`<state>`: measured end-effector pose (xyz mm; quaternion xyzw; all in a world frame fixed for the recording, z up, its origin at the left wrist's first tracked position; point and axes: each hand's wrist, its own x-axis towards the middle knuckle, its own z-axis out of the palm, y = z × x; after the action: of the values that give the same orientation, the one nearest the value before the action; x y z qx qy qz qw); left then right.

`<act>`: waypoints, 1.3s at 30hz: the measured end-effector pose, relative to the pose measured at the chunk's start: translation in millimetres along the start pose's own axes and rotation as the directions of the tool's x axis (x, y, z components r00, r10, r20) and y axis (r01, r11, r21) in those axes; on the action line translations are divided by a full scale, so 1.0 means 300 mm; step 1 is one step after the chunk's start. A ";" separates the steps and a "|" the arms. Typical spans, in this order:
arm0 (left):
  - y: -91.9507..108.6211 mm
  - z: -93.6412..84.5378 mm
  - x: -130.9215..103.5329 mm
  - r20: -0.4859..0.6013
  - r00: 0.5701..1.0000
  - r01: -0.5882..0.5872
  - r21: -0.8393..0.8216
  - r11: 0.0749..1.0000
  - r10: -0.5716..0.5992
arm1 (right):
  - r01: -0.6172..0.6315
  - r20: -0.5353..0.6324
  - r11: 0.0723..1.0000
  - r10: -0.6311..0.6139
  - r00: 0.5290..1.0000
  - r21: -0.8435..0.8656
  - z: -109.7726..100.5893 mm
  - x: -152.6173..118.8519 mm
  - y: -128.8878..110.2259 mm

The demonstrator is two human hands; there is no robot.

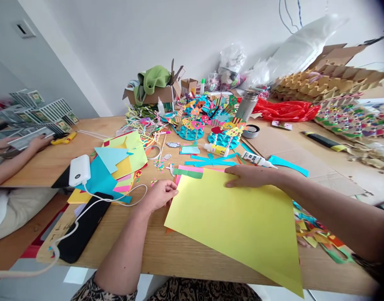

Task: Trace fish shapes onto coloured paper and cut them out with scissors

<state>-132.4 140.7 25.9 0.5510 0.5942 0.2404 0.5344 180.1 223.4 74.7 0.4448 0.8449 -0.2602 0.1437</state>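
A large yellow-green paper sheet (232, 221) lies at the table's front edge, its lower right corner jutting past it. Pink, green and orange paper shows at its edges. My left hand (162, 195) has thumb and fingers pressed together at the sheet's upper left edge. Over the upper edge lies my right hand (246, 175), palm down with fingers stretched out and thumb apart, touching the sheet. Two glue bottles (216, 149) (257, 159) and blue paper strips (210, 160) lie just beyond it.
Coloured paper scraps (129, 154), a white power bank (80, 170) with a cable and a black phone (85, 228) are at left. Behind stand paper fish crafts (192, 125) and a metal bottle (246, 106). Another person's hand (39, 142) is at far left. Paper strips (320, 238) lie at right.
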 end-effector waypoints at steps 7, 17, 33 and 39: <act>0.028 -0.004 -0.017 -0.077 0.996 -0.051 -0.116 0.992 0.042 | 0.017 -0.046 0.954 -0.003 0.999 0.299 -0.009 -0.032 0.023; 0.068 -0.034 -0.030 0.007 0.990 -0.087 -0.757 0.647 0.142 | 0.023 -0.062 0.132 0.294 0.954 0.991 0.042 -0.095 -0.091; 0.124 -0.139 -0.155 0.358 0.930 0.036 -0.304 0.952 0.079 | 0.185 -0.169 -0.013 0.356 0.919 0.983 0.132 -0.122 -0.054; 0.076 -0.167 -0.138 0.168 0.979 -0.064 -0.277 0.959 0.114 | 0.100 -0.129 0.103 0.340 0.932 0.990 0.192 -0.098 -0.056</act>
<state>-175.9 124.6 76.8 0.5190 0.4788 0.2916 0.6453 183.4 162.9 46.7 0.5306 0.4256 -0.6645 -0.3096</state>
